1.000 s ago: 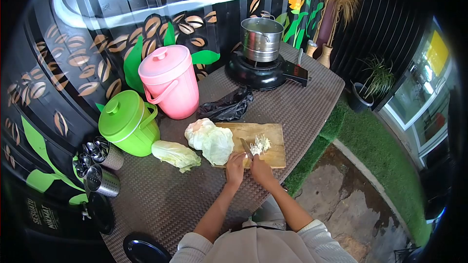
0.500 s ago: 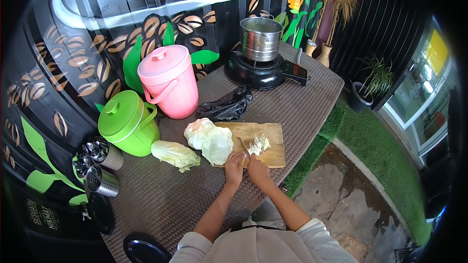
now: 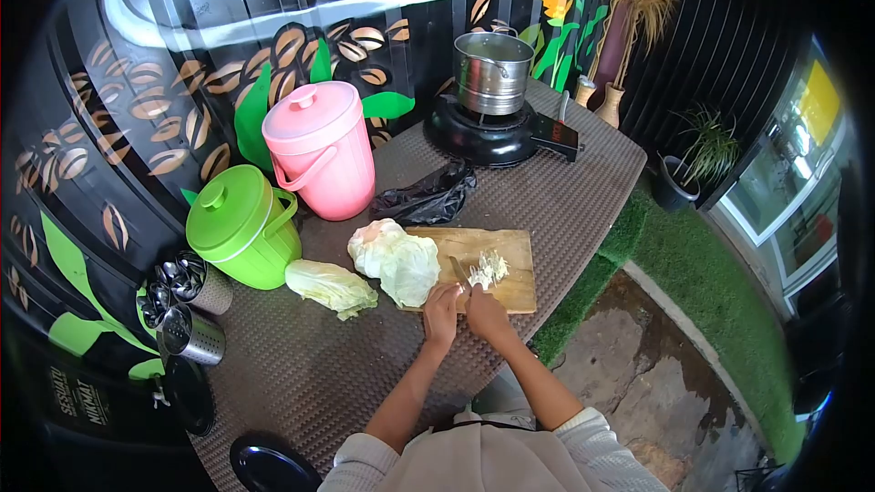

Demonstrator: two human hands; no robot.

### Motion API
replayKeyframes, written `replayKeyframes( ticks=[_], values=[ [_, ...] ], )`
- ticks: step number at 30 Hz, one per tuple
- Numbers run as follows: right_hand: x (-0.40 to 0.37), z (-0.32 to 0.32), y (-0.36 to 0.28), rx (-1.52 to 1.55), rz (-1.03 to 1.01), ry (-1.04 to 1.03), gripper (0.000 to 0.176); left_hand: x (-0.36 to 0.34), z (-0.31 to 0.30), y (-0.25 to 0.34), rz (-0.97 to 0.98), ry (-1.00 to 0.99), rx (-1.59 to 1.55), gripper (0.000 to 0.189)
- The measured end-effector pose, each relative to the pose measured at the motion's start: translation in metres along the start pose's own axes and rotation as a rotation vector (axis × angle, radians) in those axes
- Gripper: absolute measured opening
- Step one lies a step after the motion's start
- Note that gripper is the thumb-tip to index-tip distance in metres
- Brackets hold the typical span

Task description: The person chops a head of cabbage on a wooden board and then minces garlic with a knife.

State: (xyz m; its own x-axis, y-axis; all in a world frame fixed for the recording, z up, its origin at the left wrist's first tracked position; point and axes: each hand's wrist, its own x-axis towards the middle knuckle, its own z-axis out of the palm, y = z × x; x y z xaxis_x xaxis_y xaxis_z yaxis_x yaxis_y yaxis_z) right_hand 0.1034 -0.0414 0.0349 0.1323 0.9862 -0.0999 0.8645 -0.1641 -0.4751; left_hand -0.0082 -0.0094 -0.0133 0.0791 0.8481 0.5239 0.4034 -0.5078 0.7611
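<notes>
At the near edge of the wooden board [image 3: 518, 297], my right hand [image 3: 487, 313] grips the knife [image 3: 458, 267], its blade ahead of the fingers beside pale shreds [image 3: 490, 266], while my left hand's [image 3: 442, 313] hold I cannot tell.

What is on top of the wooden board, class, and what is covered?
Pale shreds lie on the wooden board, a knife blade beside them. The right hand hides the handle; leafy cabbage covers part of the board's left edge.
</notes>
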Motion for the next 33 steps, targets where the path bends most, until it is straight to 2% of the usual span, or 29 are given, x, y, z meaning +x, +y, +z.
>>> replayKeyframes(
  ticks=[4, 6, 11, 16, 19, 22, 25, 28, 33],
  values=[
    [-0.021, 0.021, -0.005, 0.000, 0.087, 0.012, 0.028, 0.002, -0.001, 0.000, 0.020, 0.011, 0.026, 0.015],
    [-0.024, 0.037, -0.005, 0.042, 0.090, 0.119, 0.027, 0.001, -0.001, -0.002, -0.055, -0.039, -0.004, 0.014],
    [0.000, 0.016, -0.008, 0.033, 0.085, 0.068, 0.024, 0.001, -0.004, 0.001, -0.018, -0.037, 0.026, 0.014],
    [-0.018, 0.016, -0.006, -0.024, 0.022, 0.008, 0.023, 0.000, -0.003, -0.003, -0.004, -0.021, 0.031, 0.014],
    [-0.024, 0.034, -0.011, 0.017, 0.124, 0.086, 0.024, -0.003, -0.002, -0.005, -0.004, -0.045, 0.029, 0.016],
    [-0.012, 0.026, -0.016, -0.003, 0.088, 0.094, 0.024, 0.000, -0.004, -0.001, -0.009, -0.030, 0.024, 0.016],
    [-0.001, 0.008, -0.011, -0.022, 0.070, 0.015, 0.023, 0.001, -0.004, 0.001, -0.018, -0.024, 0.002, 0.016],
    [-0.005, -0.001, -0.010, -0.022, -0.022, 0.029, 0.023, 0.000, -0.004, -0.001, -0.040, -0.021, -0.011, 0.015],
    [-0.023, 0.027, -0.015, 0.017, 0.125, 0.052, 0.024, 0.001, -0.005, -0.001, -0.044, -0.038, 0.020, 0.015]
  ],
)
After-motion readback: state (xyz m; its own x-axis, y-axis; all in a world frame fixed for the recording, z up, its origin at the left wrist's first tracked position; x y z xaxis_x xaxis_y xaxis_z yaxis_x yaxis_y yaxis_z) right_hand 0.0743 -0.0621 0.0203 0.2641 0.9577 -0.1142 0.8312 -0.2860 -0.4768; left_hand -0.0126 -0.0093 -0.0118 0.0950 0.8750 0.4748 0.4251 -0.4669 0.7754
